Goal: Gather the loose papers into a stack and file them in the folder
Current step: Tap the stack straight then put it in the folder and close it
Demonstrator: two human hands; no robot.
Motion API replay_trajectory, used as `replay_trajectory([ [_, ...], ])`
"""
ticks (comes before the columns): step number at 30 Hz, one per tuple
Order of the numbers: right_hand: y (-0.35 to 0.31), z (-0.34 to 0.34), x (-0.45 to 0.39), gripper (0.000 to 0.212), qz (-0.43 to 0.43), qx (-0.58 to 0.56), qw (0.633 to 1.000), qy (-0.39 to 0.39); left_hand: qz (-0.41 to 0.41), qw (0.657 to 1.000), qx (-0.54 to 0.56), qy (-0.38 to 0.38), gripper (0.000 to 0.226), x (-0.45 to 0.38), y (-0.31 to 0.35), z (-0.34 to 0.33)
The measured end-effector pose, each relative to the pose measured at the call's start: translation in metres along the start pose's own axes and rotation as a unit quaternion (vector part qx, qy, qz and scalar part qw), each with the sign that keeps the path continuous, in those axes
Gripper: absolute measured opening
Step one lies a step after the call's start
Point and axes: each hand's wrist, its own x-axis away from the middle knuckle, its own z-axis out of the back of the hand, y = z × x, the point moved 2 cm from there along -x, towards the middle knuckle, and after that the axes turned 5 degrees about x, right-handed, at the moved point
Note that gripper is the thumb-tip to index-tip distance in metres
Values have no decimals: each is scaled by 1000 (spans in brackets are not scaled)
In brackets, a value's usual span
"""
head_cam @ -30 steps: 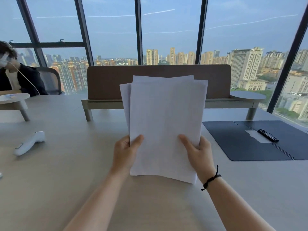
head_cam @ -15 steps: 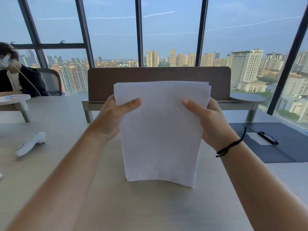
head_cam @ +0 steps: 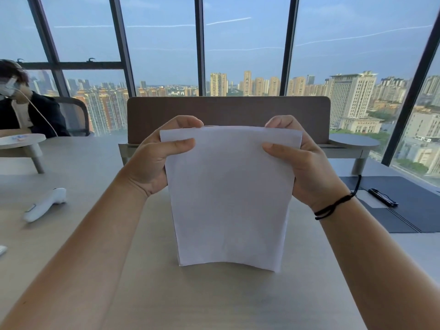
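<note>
A stack of white papers [head_cam: 228, 198] stands upright on its bottom edge on the beige table [head_cam: 95, 234], right in front of me. My left hand [head_cam: 157, 156] grips the stack's upper left corner, thumb on the front. My right hand [head_cam: 302, 158], with a black cord on the wrist, grips the upper right corner the same way. The sheets' edges line up evenly. The dark open folder [head_cam: 409, 206] lies flat on the table at the right, with a black clip [head_cam: 383, 197] on it, partly hidden by my right wrist.
A white handheld device [head_cam: 45, 204] lies on the table at the left. A brown divider panel [head_cam: 228, 110] stands behind the papers. A person in dark clothes [head_cam: 26, 110] sits at the far left. A small round stand [head_cam: 21, 141] is next to that person.
My hands slid from the stack's lower corners up to its top corners. The fanned sheets have been squared into an even stack, which dropped lower and now stands on the table.
</note>
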Motion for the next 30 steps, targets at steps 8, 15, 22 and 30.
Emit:
replay_trajectory([
  [8,4,2,3,18,6,30,999,44,26,1000,1,7,37,-1,-8,-5],
  [15,3,1,3,15,10,54,997,48,33,999,-3,24,34,-2,-7,-3],
  [22,4,0,6,13,10,52,997,48,41,999,22,23,40,1,-10,-3],
  [30,5,2,8,22,6,77,995,69,17,999,12,30,30,-2,-10,-2],
])
